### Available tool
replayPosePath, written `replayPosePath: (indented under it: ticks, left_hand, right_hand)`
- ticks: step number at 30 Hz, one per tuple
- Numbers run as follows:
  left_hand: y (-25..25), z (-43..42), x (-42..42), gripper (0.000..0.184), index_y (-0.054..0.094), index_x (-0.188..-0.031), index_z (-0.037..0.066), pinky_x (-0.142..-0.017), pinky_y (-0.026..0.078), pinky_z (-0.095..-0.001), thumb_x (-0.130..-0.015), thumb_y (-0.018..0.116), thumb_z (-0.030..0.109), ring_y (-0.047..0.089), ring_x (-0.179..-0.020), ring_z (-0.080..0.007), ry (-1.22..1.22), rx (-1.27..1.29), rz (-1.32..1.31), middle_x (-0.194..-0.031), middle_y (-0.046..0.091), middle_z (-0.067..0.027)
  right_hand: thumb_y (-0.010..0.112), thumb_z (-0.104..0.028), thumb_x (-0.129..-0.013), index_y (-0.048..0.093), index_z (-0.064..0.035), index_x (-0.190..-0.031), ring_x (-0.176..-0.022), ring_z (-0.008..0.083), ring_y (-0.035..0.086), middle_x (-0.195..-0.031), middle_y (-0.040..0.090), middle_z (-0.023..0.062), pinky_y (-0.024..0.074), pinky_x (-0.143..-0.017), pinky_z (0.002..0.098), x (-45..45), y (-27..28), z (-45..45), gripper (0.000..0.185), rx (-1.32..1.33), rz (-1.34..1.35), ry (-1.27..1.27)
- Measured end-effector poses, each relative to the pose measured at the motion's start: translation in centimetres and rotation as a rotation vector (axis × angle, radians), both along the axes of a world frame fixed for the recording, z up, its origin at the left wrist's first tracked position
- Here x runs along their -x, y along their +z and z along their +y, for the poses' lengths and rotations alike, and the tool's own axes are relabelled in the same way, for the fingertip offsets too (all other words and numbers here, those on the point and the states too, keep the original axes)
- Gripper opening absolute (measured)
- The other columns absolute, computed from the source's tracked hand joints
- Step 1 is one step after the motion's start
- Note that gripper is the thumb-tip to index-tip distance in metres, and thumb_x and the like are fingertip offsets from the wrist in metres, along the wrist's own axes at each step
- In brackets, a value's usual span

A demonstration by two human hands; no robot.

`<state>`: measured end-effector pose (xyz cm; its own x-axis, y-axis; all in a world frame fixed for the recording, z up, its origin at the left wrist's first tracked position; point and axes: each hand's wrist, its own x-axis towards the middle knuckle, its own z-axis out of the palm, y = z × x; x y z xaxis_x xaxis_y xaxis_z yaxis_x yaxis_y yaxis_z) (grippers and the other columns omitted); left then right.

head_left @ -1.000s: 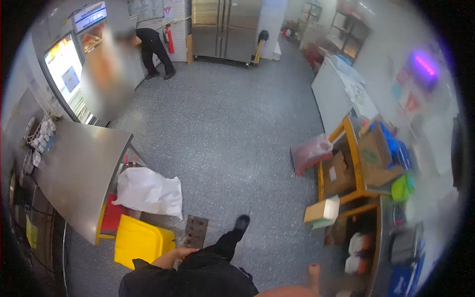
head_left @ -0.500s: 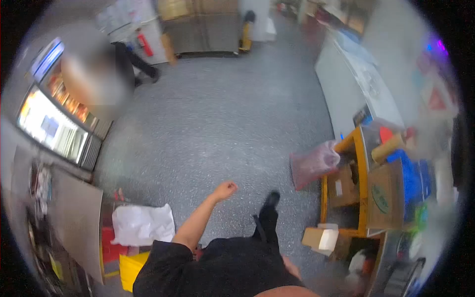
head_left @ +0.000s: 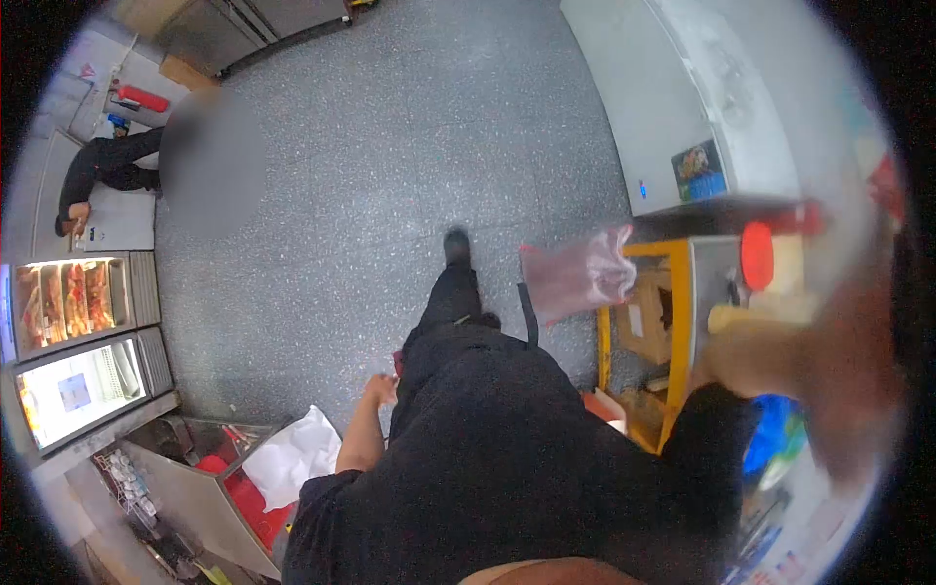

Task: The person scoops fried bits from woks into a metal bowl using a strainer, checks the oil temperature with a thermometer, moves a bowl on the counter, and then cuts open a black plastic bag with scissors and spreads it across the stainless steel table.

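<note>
My left hand point(head_left: 381, 389) hangs low beside my black-clothed body, above the speckled grey floor. Its fingers look loosely bent and partly spread, with no object visible in them. A small dark red patch shows just past it. At the right, my right hand point(head_left: 850, 366) is raised close to the camera and smeared by motion, so its fingers cannot be made out. Near it are a yellowish roll point(head_left: 746, 320) and a red-lidded container point(head_left: 757, 255) on a yellow-framed table point(head_left: 680, 322). A pinkish plastic bag point(head_left: 575, 276) stands on the floor beside that table.
A white chest freezer point(head_left: 648, 107) runs along the right. Lit glass-door fridges point(head_left: 78, 385) line the left, where a person in black point(head_left: 102, 166) bends over a pale box-like unit. White sheeting point(head_left: 295, 458) lies over a red bin point(head_left: 258, 512) at lower left.
My view has tilted down and turned, and I have moved forward along the floor. My right arm has come up into view at the right. The left hand has dropped nearer my body.
</note>
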<state>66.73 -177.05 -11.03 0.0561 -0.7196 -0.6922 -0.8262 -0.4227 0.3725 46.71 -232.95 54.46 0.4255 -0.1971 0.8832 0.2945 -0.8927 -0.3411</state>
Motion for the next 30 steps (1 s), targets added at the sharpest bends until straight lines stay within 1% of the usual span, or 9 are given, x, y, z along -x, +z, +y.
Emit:
replayPosePath:
  ticks: [4,10,17,18,21,22,23,26,30]
  left_hand:
    - [1.0,-8.6,-5.1,0.039,0.069,-0.101,0.005,-0.081,0.051,-0.0455,-0.084,0.062,0.039,0.067,-0.092,-0.0348,0.46,-0.367,0.228,-0.099,0.071,-0.0171]
    - [-0.3,-35.4,-29.3,0.038,0.069,-0.105,0.004,-0.088,0.049,-0.048,-0.085,0.061,0.036,0.065,-0.104,-0.0372,0.54,-0.2,0.042,-0.108,0.069,-0.0198]
    - [10.5,-76.3,-58.9,0.048,0.064,-0.117,0.0,-0.093,0.048,-0.0474,-0.093,0.056,0.041,0.061,-0.109,-0.0393,0.77,0.349,-0.079,-0.114,0.066,-0.0239]
    - [17.8,-81.8,-58.9,0.051,0.062,-0.12,-0.001,-0.094,0.047,-0.0481,-0.094,0.056,0.041,0.061,-0.11,-0.0406,0.806,0.412,-0.064,-0.115,0.065,-0.0253]
    - [13.7,-92.9,-68.3,0.05,0.057,-0.129,0.002,-0.099,0.046,-0.0453,-0.093,0.058,0.036,0.06,-0.114,-0.0342,0.717,0.5,-0.191,-0.124,0.064,-0.0188]
    - [13.1,-97.3,-70.5,0.044,0.066,-0.118,0.002,-0.093,0.048,-0.0473,-0.092,0.055,0.036,0.064,-0.106,-0.0354,0.918,0.317,-0.041,-0.115,0.068,-0.0191]
    - [8.3,-95.8,-71.4,0.069,0.047,-0.135,-0.006,-0.092,0.051,-0.0427,-0.096,0.052,0.051,0.06,-0.113,-0.0296,0.736,0.488,0.048,-0.129,0.059,-0.0235]
    - [3.3,-98.3,-70.5,0.043,0.065,-0.095,-0.002,-0.08,0.047,-0.0539,-0.092,0.053,0.039,0.059,-0.097,-0.0489,0.629,0.669,-0.174,-0.099,0.063,-0.031]
    - [3.8,-108.3,-74.2,0.042,0.065,-0.099,-0.002,-0.082,0.048,-0.0529,-0.091,0.054,0.038,0.06,-0.099,-0.0479,0.855,0.132,-0.003,-0.101,0.064,-0.0299]
  right_hand:
    - [0.068,-0.025,-0.087,0.046,-0.0051,-0.138,-0.128,0.0296,0.048,-0.139,0.049,0.0179,0.0421,-0.103,0.0417,-11.2,3.4,-12.2,0.059,0.242,-0.196,0.071]
    - [0.068,-0.024,-0.087,0.046,-0.0048,-0.136,-0.127,0.0292,0.049,-0.138,0.049,0.0179,0.0426,-0.102,0.041,-23.9,5.7,-30.1,0.057,0.288,-0.302,0.026]
    - [0.068,-0.023,-0.088,0.047,-0.0044,-0.134,-0.124,0.0286,0.05,-0.137,0.049,0.0178,0.0432,-0.101,0.0401,-32.7,5.5,-51.5,0.055,0.188,-0.414,-0.15]
    - [0.068,-0.023,-0.088,0.047,-0.0044,-0.134,-0.124,0.0285,0.05,-0.137,0.049,0.0178,0.0433,-0.101,0.04,-34.3,5.5,-54.6,0.054,0.18,-0.444,-0.172]
    - [0.068,-0.023,-0.088,0.048,-0.0043,-0.133,-0.123,0.0283,0.05,-0.136,0.049,0.0178,0.0436,-0.1,0.0396,-39.7,4.7,-63.9,0.053,0.219,-0.564,-0.153]
    - [0.068,-0.023,-0.088,0.048,-0.0042,-0.133,-0.123,0.0282,0.05,-0.136,0.049,0.0178,0.0437,-0.1,0.0395,-41.5,4.6,-67.6,0.053,0.232,-0.586,-0.121]
    - [0.068,-0.023,-0.088,0.048,-0.0042,-0.133,-0.123,0.0282,0.05,-0.136,0.05,0.0178,0.0438,-0.1,0.0394,-42.8,4.8,-70.7,0.053,0.231,-0.602,-0.124]
    - [0.067,-0.023,-0.088,0.048,-0.004,-0.132,-0.122,0.0279,0.051,-0.135,0.05,0.0178,0.044,-0.099,0.039,-49.3,6.1,-82.5,0.052,0.222,-0.598,-0.117]
    - [0.067,-0.022,-0.088,0.048,-0.0038,-0.131,-0.121,0.0276,0.051,-0.135,0.05,0.0177,0.0444,-0.098,0.0385,-58.5,7.4,-95.8,0.05,0.229,-0.612,-0.092]
